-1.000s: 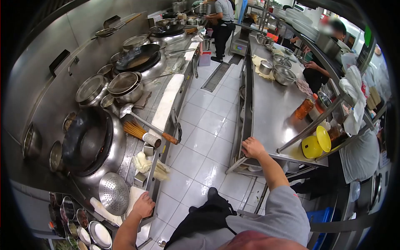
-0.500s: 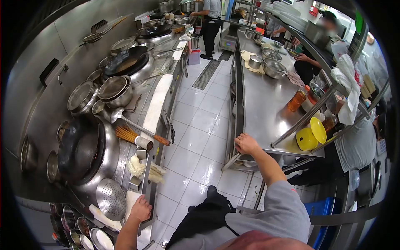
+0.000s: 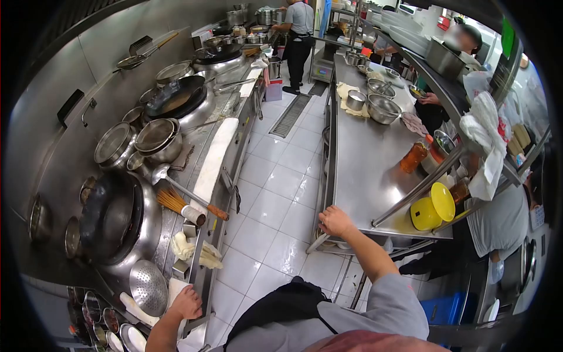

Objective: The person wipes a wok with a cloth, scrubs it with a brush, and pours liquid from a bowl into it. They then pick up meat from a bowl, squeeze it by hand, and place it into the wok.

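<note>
My left hand (image 3: 186, 302) rests with curled fingers at the edge of the stove counter (image 3: 206, 232), over the end of a white cloth (image 3: 175, 288). Beside it lies a perforated skimmer (image 3: 148, 287); a dark wok (image 3: 108, 217) sits just beyond. My right hand (image 3: 337, 221) is closed over the near corner of the steel table (image 3: 366, 188). Close to my left hand are a crumpled pale cloth (image 3: 183, 246), a bamboo brush (image 3: 173, 200) and a wok ladle (image 3: 190, 193) with a wooden handle.
A tiled aisle (image 3: 275, 199) with a floor drain (image 3: 290, 115) runs between counter and table. The table holds metal bowls (image 3: 384, 108), an orange bottle (image 3: 414, 157) and a yellow container (image 3: 425, 212). People stand at the far stove (image 3: 299, 44), behind the table and at the right (image 3: 498, 220).
My view has tilted up slightly, so the far kitchen sits lower in the picture. Both hands keep their places on the counter and table edges. The person at the right has a hand showing now.
</note>
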Available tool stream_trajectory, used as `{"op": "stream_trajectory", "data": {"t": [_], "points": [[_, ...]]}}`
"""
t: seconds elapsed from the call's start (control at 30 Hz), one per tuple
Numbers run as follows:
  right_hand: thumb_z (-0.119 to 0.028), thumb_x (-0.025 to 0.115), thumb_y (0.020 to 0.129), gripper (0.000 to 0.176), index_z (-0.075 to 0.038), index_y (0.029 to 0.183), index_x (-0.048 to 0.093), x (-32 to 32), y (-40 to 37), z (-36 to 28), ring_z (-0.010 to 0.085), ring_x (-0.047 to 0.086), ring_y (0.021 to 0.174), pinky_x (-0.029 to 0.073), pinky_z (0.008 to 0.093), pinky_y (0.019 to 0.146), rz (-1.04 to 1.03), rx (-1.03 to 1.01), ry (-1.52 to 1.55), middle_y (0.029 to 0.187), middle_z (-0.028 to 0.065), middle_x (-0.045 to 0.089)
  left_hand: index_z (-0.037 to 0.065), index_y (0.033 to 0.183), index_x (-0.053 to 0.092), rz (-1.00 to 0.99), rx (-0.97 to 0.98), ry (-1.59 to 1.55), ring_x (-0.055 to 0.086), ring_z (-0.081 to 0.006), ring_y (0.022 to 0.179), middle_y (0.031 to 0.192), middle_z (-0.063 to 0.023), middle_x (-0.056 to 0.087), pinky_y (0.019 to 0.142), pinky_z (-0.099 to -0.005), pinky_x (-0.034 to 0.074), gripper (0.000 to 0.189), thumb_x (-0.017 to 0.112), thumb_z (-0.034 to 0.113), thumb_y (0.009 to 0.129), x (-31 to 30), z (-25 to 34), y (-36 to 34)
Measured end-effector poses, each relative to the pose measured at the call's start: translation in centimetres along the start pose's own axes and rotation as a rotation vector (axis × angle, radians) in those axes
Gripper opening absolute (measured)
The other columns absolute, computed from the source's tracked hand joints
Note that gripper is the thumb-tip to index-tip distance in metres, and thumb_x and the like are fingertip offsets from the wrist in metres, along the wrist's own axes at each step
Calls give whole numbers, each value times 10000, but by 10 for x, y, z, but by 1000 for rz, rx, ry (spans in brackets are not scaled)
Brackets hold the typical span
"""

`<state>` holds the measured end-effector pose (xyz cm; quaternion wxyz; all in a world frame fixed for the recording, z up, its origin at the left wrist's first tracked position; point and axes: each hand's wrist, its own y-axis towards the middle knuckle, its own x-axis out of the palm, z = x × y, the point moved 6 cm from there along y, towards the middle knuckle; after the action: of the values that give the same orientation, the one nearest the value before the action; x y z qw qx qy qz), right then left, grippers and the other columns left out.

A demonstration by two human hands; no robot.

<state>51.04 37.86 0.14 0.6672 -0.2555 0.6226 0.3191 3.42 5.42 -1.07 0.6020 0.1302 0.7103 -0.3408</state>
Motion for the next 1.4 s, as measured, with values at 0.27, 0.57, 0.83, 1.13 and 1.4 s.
{"op": "stream_trajectory", "data": {"t": [0.27, 0.57, 0.83, 1.13, 1.4], "points": [[-283, 681, 798, 232, -68, 854, 615, -3, 0, 2, 262, 620, 873, 457, 377, 861, 32, -15, 62, 826, 89, 648, 142, 756, 702, 133, 1, 15, 566, -244, 970, 844, -42, 651, 1067, -493, 326, 297, 602, 418, 710, -2, 3, 5], [-271, 664, 818, 211, -72, 844, 598, -6, 2, 0, 249, 618, 855, 454, 358, 835, 16, -3, 46, 830, 85, 646, 142, 772, 695, -23, -28, 52, 571, -231, 965, 860, -28, 662, 1070, -493, 318, 258, 625, 389, 748, 11, 0, 6], [-238, 630, 824, 165, -79, 810, 592, -3, 1, -1, 247, 614, 833, 454, 364, 821, 52, -2, 40, 794, 79, 642, 134, 778, 692, -5, -37, -1, 578, -231, 954, 821, -41, 663, 1081, -470, 317, 232, 663, 360, 735, 10, -2, 2], [-216, 606, 839, 144, -79, 798, 585, -1, 2, 1, 246, 606, 837, 450, 366, 816, 41, -5, 30, 784, 71, 632, 140, 795, 699, -23, -36, 45, 575, -231, 962, 836, -38, 673, 1080, -470, 307, 210, 651, 336, 734, 11, -2, 2], [-221, 602, 842, 150, -78, 801, 584, -4, 3, -2, 245, 599, 832, 448, 366, 814, 22, -3, 24, 789, 72, 629, 148, 809, 708, -6, -17, 39, 579, -220, 963, 823, -23, 671, 1083, -464, 310, 169, 590, 252, 749, 14, -1, -3]]}}
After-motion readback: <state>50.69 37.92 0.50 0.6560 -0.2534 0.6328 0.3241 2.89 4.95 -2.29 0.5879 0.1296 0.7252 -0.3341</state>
